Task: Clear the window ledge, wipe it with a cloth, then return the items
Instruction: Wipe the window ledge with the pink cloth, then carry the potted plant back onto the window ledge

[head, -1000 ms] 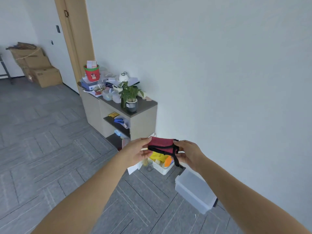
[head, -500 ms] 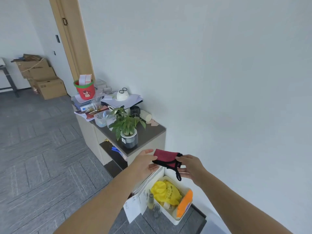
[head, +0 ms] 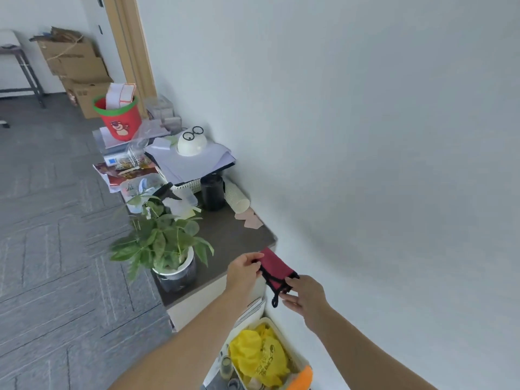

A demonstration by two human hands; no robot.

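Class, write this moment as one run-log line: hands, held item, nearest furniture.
left hand: pinching red cloth | right hand: pinching same cloth | location: over near end of cabinet top | nearby: potted plant

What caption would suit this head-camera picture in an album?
Both hands, left and right, hold a folded red cloth above the cluttered cabinet top.

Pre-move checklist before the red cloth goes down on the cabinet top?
1. Red cloth held by both hands: ok, left hand and right hand each pinch an end.
2. Cloth folded, not bunched: ok.
3. Black loop free of snags: ok, it dangles clear.
4. Bare cabinet top near the corner: ok.
5. Potted plant clear of the left forearm: cannot tell, it stands close.
6. Surface cleared of items: not ok, paper cups and black cup remain.
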